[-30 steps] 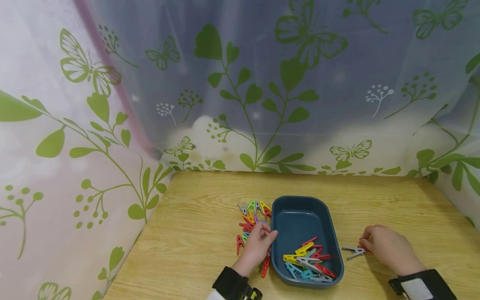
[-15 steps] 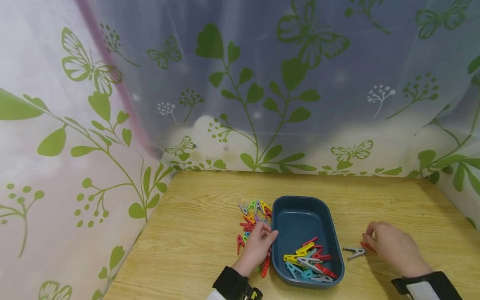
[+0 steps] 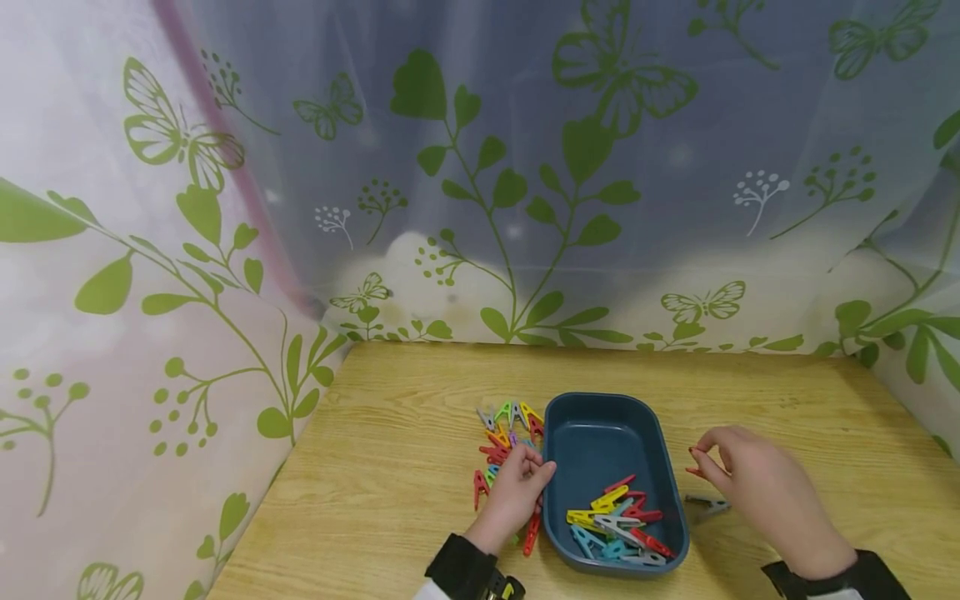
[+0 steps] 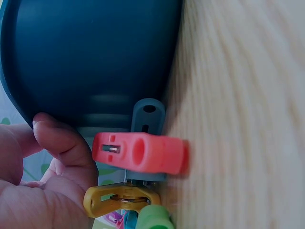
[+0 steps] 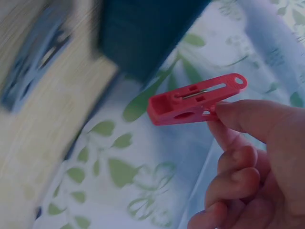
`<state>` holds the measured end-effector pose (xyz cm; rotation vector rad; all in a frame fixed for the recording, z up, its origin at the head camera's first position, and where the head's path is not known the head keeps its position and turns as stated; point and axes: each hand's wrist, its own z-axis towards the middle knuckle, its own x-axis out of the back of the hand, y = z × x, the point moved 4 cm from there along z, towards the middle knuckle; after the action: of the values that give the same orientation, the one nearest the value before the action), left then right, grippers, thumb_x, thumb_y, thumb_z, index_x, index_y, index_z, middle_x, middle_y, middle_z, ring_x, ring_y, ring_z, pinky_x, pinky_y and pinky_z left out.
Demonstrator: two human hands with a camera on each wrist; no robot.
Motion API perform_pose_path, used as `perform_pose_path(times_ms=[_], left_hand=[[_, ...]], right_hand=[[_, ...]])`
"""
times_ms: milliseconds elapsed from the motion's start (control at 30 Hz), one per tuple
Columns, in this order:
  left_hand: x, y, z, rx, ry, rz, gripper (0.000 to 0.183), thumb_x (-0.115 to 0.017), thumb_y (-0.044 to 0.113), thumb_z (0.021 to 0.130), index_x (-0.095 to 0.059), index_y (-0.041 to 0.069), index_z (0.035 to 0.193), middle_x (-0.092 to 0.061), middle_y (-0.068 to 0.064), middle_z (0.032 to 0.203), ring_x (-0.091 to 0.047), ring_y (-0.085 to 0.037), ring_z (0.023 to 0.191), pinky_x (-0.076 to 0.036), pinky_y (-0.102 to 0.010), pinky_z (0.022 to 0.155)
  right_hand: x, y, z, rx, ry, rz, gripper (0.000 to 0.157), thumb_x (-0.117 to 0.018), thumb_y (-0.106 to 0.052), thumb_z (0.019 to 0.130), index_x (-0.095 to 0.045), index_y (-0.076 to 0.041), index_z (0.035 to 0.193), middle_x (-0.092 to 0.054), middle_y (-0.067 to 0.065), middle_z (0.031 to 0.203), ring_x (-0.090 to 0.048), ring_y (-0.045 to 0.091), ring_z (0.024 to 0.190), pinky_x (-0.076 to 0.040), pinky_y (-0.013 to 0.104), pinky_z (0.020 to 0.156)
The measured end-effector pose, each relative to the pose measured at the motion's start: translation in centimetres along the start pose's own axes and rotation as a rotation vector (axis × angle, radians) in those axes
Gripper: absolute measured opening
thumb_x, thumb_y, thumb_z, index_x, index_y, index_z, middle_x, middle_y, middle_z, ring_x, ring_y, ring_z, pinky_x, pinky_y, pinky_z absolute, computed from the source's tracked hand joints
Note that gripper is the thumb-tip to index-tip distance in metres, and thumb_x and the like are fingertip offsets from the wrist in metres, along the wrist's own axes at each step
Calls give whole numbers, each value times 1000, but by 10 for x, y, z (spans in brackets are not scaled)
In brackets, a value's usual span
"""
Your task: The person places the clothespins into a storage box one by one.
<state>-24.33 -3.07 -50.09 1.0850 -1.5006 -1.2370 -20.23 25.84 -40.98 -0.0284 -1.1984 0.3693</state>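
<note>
In the head view a dark blue tray (image 3: 607,454) holds several coloured clothespins (image 3: 618,521) at its near end. My left hand (image 3: 513,492) grips the tray's left rim, its thumb at the edge. Beside it in the left wrist view are a red clothespin (image 4: 143,152) and a yellow clothespin (image 4: 121,198). My right hand (image 3: 765,492) is raised to the right of the tray, and pinches a red clothespin (image 5: 195,100) by its handle end between thumb and finger. Below this hand a grey clothespin (image 3: 708,502) lies on the table.
A heap of mixed clothespins (image 3: 498,437) lies along the tray's left side, partly hidden by the left hand. The wooden table (image 3: 390,475) ends at a leaf-patterned curtain (image 3: 480,300) at the back and sides.
My right hand has lifted the red clothespin away from beside the grey one and moved left towards the tray. The left hand and tray have stayed in place.
</note>
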Motion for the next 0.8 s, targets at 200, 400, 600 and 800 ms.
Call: perform_pose_path(times_ms=[200, 400, 600, 800], left_hand=[[0, -1, 0, 2, 4, -2, 14, -59, 18, 106, -48, 9, 104, -50, 1, 77, -46, -14, 59, -43, -27, 57], [-1, -3, 1, -13, 13, -1, 14, -58, 18, 106, -48, 8, 105, -49, 1, 77, -46, -15, 59, -43, -28, 57], [-1, -3, 1, -17, 11, -3, 14, -58, 17, 106, -48, 8, 105, -49, 1, 77, -46, -15, 58, -43, -29, 56], [0, -1, 1, -10, 2, -10, 14, -58, 18, 106, -48, 8, 104, -50, 1, 77, -46, -14, 58, -43, -26, 56]], right_hand=[[2, -31, -2, 58, 22, 35, 14, -83, -19, 86, -70, -16, 89, -45, -10, 70, -33, 2, 55, -28, 22, 51], [-9, -50, -7, 147, 12, 28, 17, -85, -22, 85, -68, -21, 87, -46, -13, 71, -30, -2, 55, -28, 21, 53], [-25, -61, -11, 193, -75, 74, 18, -85, -18, 84, -68, -24, 83, -51, -16, 72, -32, -5, 53, -32, 19, 53], [-38, -66, -14, 221, -162, 56, 20, -86, -20, 83, -67, -25, 80, -49, -16, 71, -33, -5, 52, -33, 19, 51]])
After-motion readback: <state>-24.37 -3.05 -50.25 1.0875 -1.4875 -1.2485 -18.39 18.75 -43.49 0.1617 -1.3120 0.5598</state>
